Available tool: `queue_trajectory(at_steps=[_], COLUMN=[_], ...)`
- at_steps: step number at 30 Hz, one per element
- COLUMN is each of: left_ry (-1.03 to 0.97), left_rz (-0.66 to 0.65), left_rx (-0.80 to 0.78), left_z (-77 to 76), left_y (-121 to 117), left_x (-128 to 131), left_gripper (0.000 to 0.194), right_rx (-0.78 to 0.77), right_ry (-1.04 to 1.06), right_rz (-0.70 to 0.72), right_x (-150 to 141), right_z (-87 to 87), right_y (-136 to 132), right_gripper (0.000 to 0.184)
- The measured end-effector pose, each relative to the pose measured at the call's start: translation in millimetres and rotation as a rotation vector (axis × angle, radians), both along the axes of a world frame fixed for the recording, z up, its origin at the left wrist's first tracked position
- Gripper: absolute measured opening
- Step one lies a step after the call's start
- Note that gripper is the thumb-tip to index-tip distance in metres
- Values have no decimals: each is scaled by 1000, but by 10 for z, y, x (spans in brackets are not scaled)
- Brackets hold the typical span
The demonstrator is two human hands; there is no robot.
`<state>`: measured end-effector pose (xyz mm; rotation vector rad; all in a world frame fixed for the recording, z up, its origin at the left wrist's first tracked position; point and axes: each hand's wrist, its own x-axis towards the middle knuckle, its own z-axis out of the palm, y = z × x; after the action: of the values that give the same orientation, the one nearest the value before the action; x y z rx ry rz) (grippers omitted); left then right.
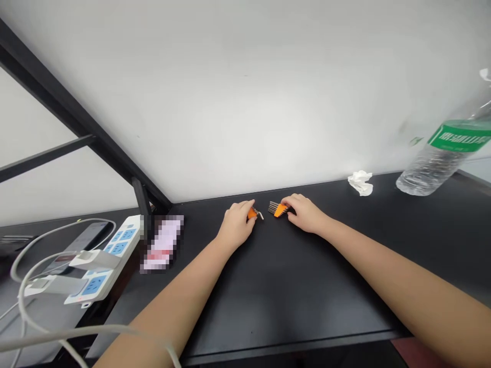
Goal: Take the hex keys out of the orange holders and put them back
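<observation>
My left hand (236,224) is closed on an orange hex key holder (252,213) near the back of the black desk (291,291). A short silver key end (261,215) pokes out to its right, and my fingers hide much of the holder. A short gap to the right, my right hand (306,213) pinches a second orange hex key holder (281,210). Several parallel metal keys (272,207) stick out from its left side, towards my left hand. The two holders are apart from each other.
At the right stand a large clear plastic bottle (429,166) with a green label and a crumpled white tissue (361,183). On the left lie a power strip (111,260) with plugged-in chargers, looping white cables (23,286) and a pixelated item (163,243), beside a black metal frame (111,158).
</observation>
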<state>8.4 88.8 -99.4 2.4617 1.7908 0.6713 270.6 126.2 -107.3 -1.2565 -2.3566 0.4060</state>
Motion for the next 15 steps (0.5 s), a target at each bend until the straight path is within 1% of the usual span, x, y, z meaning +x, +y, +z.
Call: queue_trajectory(at_steps=[4, 9, 12, 13, 15], left_ry=[49, 67, 29, 4, -56], left_rz=[162, 247, 235, 209, 107], left_rx=[-92, -114, -63, -23, 84], left_z=[32, 24, 12, 16, 42], left_y=[20, 45, 52, 47, 18], left_x=[-21, -46, -60, -57, -29], left_gripper=[46, 37, 33, 33, 35], right_rx=[-66, -101, -113, -122, -167], right_ry=[46, 72, 82, 102, 189], right_rz=[39, 47, 69, 87, 139], right_x=[17, 7, -2, -2, 0], right_z=[35, 41, 27, 26, 29], right_y=[3, 13, 16, 14, 7], right_gripper=[39, 30, 24, 23, 22])
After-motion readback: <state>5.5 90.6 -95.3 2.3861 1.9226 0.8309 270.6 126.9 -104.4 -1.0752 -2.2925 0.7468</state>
